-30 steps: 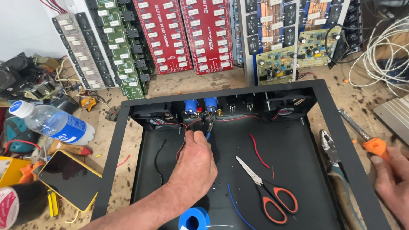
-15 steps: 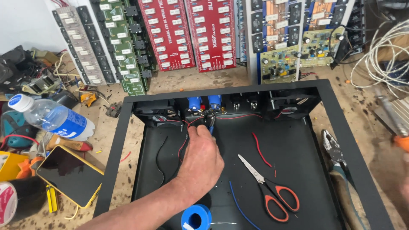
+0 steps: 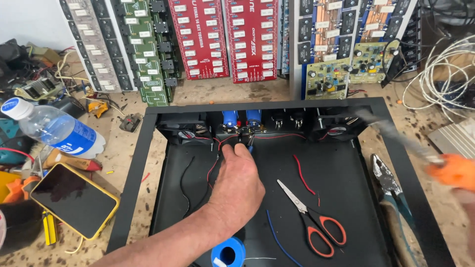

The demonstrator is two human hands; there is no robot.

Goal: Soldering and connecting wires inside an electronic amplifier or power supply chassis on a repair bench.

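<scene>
While the left hand [image 3: 236, 185] pinches wires by two blue capacitors [image 3: 242, 119], the right hand's [image 3: 467, 198] grip is unclear.

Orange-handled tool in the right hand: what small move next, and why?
Probably bring the orange-handled tool, blurred at the right hand, to the wires that the left hand pinches by the blue capacitors; its tip sits above the chassis rim.

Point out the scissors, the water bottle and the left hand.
scissors [image 3: 310, 216]: head view, on the pivot where blades meet handles.
water bottle [image 3: 57, 131]: head view, on the clear body beside the blue label.
left hand [image 3: 239, 182]: head view, on the back of the hand.
</scene>
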